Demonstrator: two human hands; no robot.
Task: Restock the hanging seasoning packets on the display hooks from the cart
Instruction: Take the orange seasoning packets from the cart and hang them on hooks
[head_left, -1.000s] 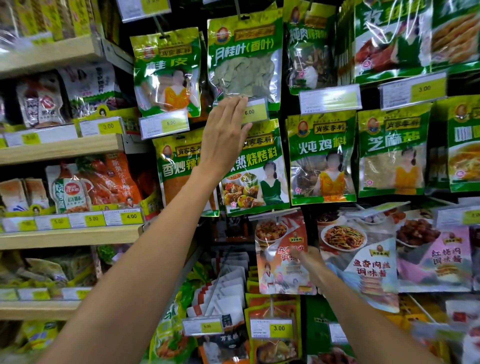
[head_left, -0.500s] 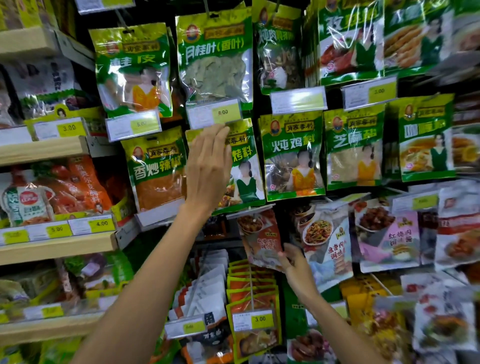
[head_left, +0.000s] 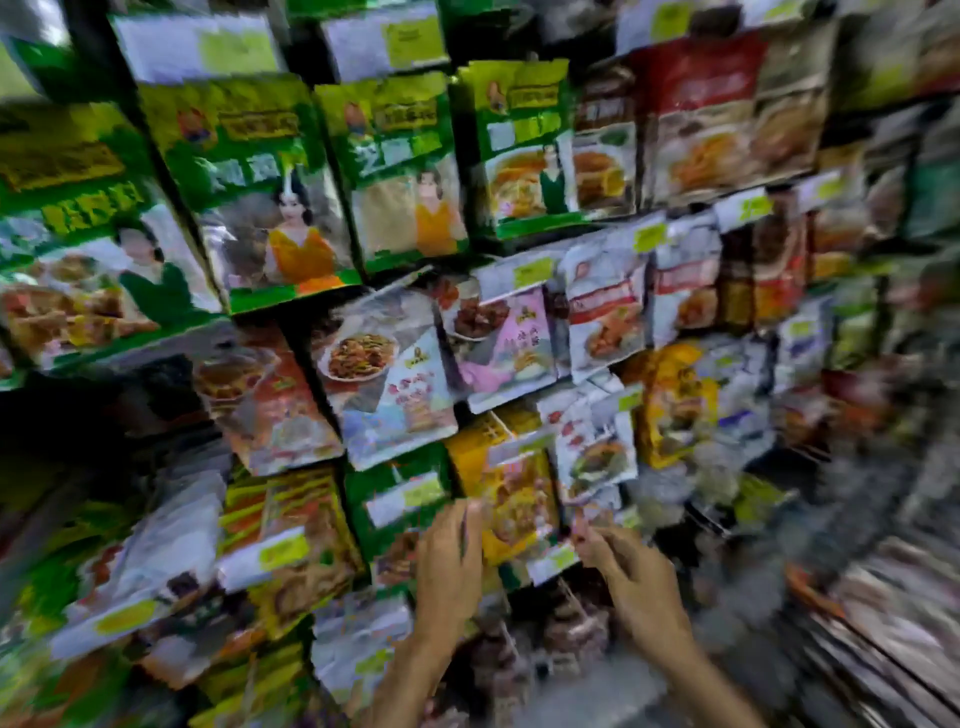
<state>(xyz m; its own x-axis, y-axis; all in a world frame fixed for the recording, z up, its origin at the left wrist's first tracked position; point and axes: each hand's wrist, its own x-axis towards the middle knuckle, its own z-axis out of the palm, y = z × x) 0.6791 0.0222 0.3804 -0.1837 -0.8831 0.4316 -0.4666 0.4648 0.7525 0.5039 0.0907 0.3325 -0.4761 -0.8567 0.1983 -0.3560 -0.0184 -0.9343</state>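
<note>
Hanging seasoning display, head view, heavily blurred by motion. At upper left, a green packet (head_left: 275, 208) printed with a figure in orange hangs in a row of like packets. Below and to its right hangs a white packet (head_left: 389, 384) showing a plate of food. Your left hand (head_left: 447, 561) is raised with fingers extended straight, flat beside the left edge of a yellow packet (head_left: 514, 493) on the lower row. A price tag (head_left: 553, 561) sits just under that packet. Your right hand (head_left: 634, 577) reaches toward the packet's lower right corner, fingers bent; whether they hold anything cannot be told.
</note>
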